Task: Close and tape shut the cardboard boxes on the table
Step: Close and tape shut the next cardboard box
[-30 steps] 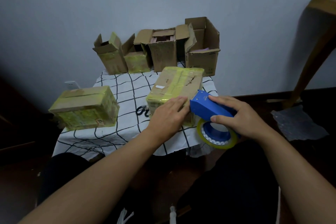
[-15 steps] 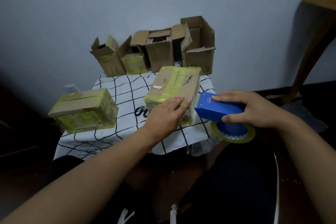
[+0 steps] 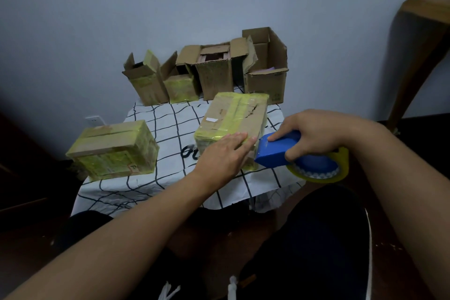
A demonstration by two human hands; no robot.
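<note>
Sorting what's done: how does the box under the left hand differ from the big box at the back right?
The near box is closed and wrapped in yellowish tape; the back right box stands open, flaps up, mostly bare cardboard. The left hand presses the near box; nothing touches the other. Both are brown cardboard.

Pretty dim room: plain pale blue-grey wall (image 3: 170, 7) with a white outlet (image 3: 93, 120) low on the left, dark floor (image 3: 414, 251), and a curved wooden furniture leg (image 3: 414, 61) off to the right by the dark baseboard (image 3: 418, 118).
</note>
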